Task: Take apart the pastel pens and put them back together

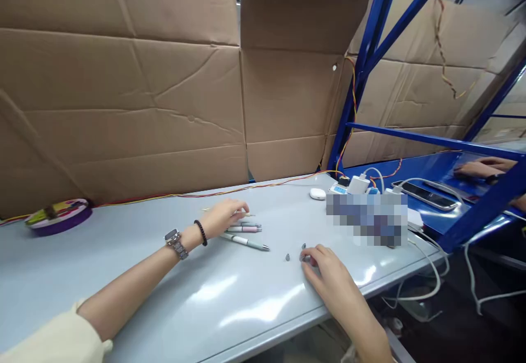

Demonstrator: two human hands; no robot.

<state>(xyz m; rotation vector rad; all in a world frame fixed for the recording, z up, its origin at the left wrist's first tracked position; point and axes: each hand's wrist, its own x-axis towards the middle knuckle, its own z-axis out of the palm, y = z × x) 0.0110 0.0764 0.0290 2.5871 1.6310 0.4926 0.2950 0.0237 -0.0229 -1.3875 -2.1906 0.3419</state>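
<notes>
My left hand [225,216], with a watch and a dark beaded bracelet at its wrist, is closed on a slim pale pen [250,214] over the table. Just below its fingers lie a pink-and-grey pen [246,229] and a white-and-green pen [249,242], side by side. To the right, the thumb and index finger of my right hand [329,270] pinch a small grey cone-shaped piece [302,257]. Two similar grey pieces rest close by, one grey cone [287,257] left of the fingertips and another grey cone [304,246] just beyond them.
A purple-rimmed round object [59,218] lies at far left. A white earphone case [318,194] sits near a power strip with chargers [358,184], partly blurred. Blue rack posts [361,73] and cardboard [164,89] border the table. At right are a phone [427,196] and another person's hands [480,167].
</notes>
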